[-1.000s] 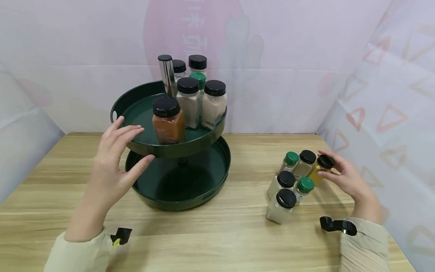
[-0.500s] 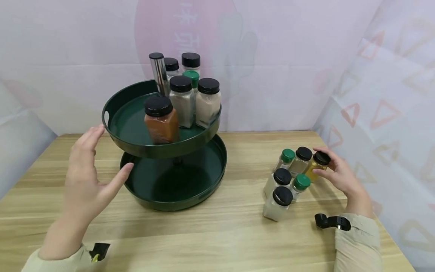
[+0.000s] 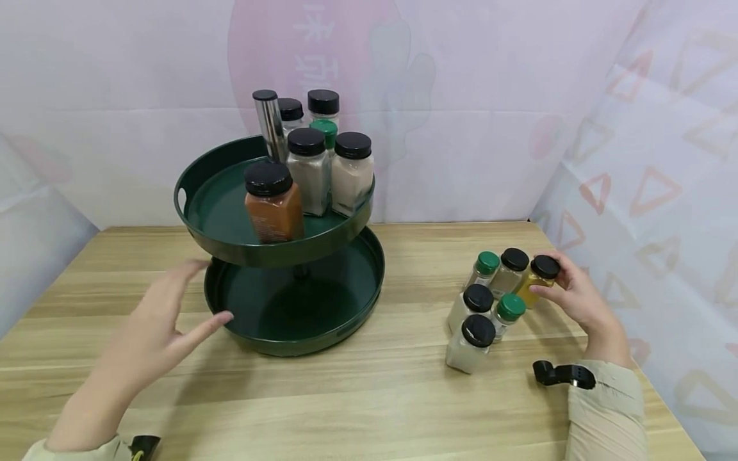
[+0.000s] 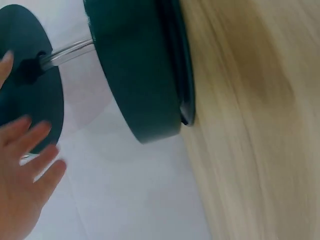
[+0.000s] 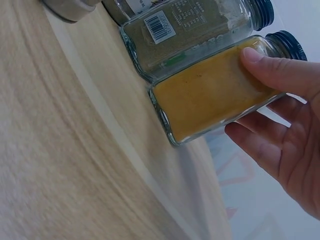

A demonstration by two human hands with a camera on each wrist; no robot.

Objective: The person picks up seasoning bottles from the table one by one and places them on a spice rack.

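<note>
My right hand (image 3: 583,299) holds a square glass spice jar (image 5: 200,95) of yellow powder. In the right wrist view its thumb lies on the near face, with fingers behind. The jar's black lid (image 3: 545,266) shows at the right end of a jar group. Off to the left, my left hand (image 3: 151,333) is spread, holding nothing, its fingertips right by the left edge of the lower tray (image 3: 277,314) of a dark green two-tier turntable. Above it, the upper tray (image 3: 271,255) carries an orange-brown spice jar (image 3: 275,211) and several others.
Beside the yellow jar stand a black-lidded jar (image 3: 508,276), two green-lidded jars, and two black-lidded jars of pale contents, the nearest being a white jar (image 3: 467,352). A metal post (image 3: 270,128) rises from the upper tray. Fabric walls (image 3: 461,173) close the table's back and sides.
My left hand has left the upper tray's rim and moved left and down toward the lower tray. My right hand stays at the yellow jar. The head view has shifted slightly.
</note>
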